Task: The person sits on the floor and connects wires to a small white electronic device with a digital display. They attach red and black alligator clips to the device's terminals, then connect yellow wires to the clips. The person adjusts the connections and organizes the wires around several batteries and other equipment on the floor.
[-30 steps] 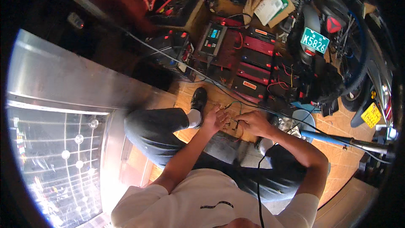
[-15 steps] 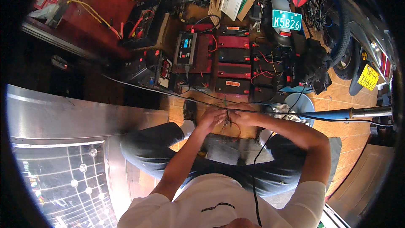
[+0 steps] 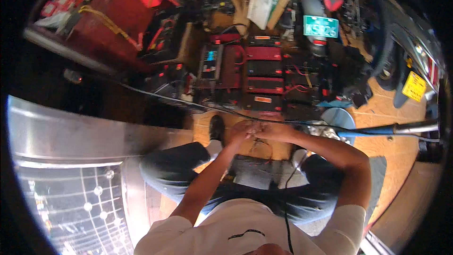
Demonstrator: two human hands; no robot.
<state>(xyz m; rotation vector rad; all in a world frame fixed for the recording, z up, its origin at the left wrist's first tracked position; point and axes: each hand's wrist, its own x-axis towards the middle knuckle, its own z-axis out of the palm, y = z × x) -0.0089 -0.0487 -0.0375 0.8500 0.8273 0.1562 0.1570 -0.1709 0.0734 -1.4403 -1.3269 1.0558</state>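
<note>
My left hand (image 3: 241,131) and my right hand (image 3: 273,131) meet in front of my knees, above the tiled floor. Their fingers are closed and pressed together at the tips. Thin reddish and dark wires (image 3: 265,145) hang in a loop from where the fingers meet. Motion blur hides the wire ends and anything else small between the fingers. Below the wires, a dark and grey object (image 3: 255,169) lies between my legs; its kind is unclear.
Several black and red batteries (image 3: 264,69) stand in rows ahead, beside a device with a lit blue screen (image 3: 210,63). A long cable (image 3: 188,100) crosses before my hands. At right stand a blue bucket (image 3: 347,119) and parked two-wheelers with a green plate (image 3: 321,27).
My hands have drawn closer together, and the pointed dark piece seen between them before no longer shows. The whole view has shifted slightly and blurred.
</note>
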